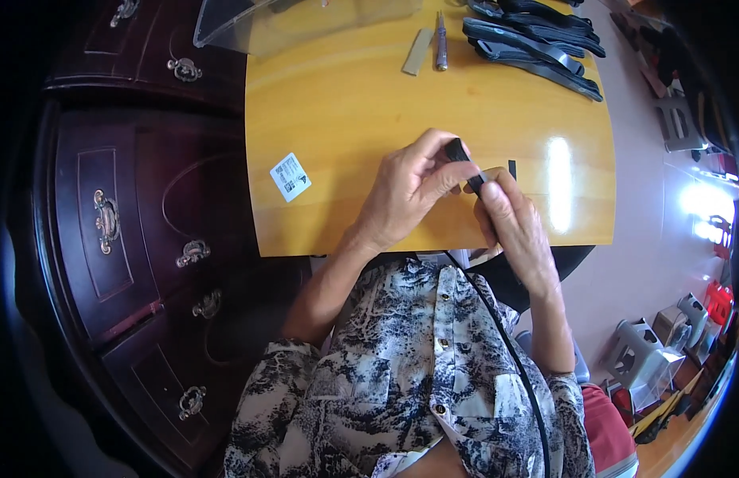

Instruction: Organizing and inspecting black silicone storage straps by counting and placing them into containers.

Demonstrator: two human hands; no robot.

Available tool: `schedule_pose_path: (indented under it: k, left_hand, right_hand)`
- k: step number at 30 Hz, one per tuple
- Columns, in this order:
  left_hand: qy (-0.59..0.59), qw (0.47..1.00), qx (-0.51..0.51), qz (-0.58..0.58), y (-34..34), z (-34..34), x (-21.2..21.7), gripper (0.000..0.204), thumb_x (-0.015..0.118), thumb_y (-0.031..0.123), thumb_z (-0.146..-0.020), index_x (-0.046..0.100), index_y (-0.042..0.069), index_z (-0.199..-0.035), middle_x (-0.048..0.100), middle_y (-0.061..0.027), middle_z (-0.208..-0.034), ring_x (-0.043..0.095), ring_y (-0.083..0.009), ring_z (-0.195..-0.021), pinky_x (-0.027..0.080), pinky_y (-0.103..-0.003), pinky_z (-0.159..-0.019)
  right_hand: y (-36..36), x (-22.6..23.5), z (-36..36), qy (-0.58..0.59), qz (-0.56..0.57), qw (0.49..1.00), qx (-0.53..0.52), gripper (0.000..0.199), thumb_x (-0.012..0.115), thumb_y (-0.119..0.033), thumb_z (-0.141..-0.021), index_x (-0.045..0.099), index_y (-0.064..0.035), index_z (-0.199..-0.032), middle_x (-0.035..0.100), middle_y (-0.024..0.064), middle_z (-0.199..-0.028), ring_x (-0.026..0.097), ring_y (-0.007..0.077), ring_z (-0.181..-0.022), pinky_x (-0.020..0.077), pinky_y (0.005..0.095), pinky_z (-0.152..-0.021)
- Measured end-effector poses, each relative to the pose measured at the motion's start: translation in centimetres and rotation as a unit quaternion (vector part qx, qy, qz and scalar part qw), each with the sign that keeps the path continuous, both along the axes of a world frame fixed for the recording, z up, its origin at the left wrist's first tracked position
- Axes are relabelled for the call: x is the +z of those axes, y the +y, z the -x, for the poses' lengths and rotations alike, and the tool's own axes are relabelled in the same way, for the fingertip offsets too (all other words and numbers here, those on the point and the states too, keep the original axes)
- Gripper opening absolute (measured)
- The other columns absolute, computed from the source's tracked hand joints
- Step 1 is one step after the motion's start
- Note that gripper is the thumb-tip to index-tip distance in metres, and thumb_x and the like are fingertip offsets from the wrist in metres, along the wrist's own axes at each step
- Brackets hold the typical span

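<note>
Over the near part of the yellow table, both hands hold one short, narrow black strip [455, 150]. My left hand [405, 191] pinches its upper end between thumb and fingers. Just to the right and lower, my right hand [514, 221] grips the lower end, its thumb lying along the strip. The strip slants down to the right, and its lower tip is hidden in the right fingers. A small flat black piece [512, 169] lies on the table just beyond my right hand.
Bundles of black straps [533, 48] lie at the far right of the table [345, 103]. Near them are a slim screwdriver [441, 44] and a flat tan bar [417, 52]. A clear bin [306, 24] stands far left. A white label [290, 177] lies left; dark drawers [106, 223] flank the table.
</note>
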State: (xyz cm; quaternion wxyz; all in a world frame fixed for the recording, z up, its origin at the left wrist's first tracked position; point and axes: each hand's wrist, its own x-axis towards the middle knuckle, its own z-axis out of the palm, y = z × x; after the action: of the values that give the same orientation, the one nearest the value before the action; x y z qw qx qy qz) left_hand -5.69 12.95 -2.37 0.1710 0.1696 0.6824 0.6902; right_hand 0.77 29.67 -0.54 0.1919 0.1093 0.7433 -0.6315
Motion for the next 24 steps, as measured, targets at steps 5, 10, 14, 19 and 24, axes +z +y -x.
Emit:
schedule_pose_path:
  k: [5,10,14,19,24]
  left_hand:
    - [-0.04,0.995,0.041,-0.078,1.0,-0.7,0.0,0.028,0.067,0.012,-0.088,0.055,-0.001,-0.11,0.059,0.0012,-0.08,0.057,-0.0051,-0.07,0.049,-0.019,-0.064]
    - [-0.09,0.993,-0.02,-0.079,0.1,-0.4,0.7,0.039,0.066,0.008,-0.088,0.052,0.0,-0.123,0.058,0.0012,-0.083,0.058,-0.0056,-0.071,0.051,-0.021,-0.065]
    - [-0.168,0.97,-0.076,-0.159,-0.1,-0.7,1.7,0.04,0.068,0.009,-0.087,0.052,0.001,-0.123,0.059,0.0002,-0.082,0.061,-0.0076,-0.071,0.051,-0.02,-0.063]
    - [-0.168,0.978,-0.019,-0.12,-0.8,0.0,0.7,0.023,0.073,0.009,-0.082,0.055,0.004,-0.094,0.061,-0.0011,-0.078,0.061,-0.0074,-0.062,0.05,-0.02,-0.054]
    - [-0.015,0.995,0.101,0.011,0.2,-0.6,-0.7,0.026,0.078,0.013,-0.078,0.053,0.006,-0.076,0.056,0.0028,-0.064,0.053,-0.0039,-0.051,0.04,-0.018,-0.044]
  right_hand:
    - [-1.2,-1.1,-0.9,0.129,-0.186,0.973,-0.04,0.046,0.037,-0.044,-0.1,0.055,-0.0027,-0.09,0.052,0.0138,-0.062,0.055,0.0303,-0.057,0.0405,0.0389,-0.053]
    - [-0.9,-0.7,-0.8,-0.022,0.083,0.993,-0.078,0.048,0.039,-0.047,-0.099,0.055,-0.0039,-0.087,0.048,0.0019,-0.055,0.044,0.0125,-0.043,0.0309,0.0272,-0.041]
    - [-0.2,-0.4,-1.7,-0.2,0.472,0.854,-0.091,0.048,0.041,-0.048,-0.098,0.056,-0.0036,-0.09,0.04,-0.0028,-0.052,0.028,0.0042,-0.036,0.02,0.0189,-0.034]
    - [-1.0,-0.8,-0.6,0.127,-0.111,0.985,0.044,0.032,0.043,-0.033,-0.1,0.057,-0.0043,-0.099,0.05,0.0079,-0.055,0.045,0.0227,-0.041,0.0397,0.036,-0.045]
    - [-1.3,-1.2,-0.2,0.109,-0.372,0.916,0.109,0.024,0.046,-0.026,-0.099,0.057,-0.0046,-0.101,0.054,0.0181,-0.063,0.058,0.0341,-0.06,0.0463,0.0431,-0.053]
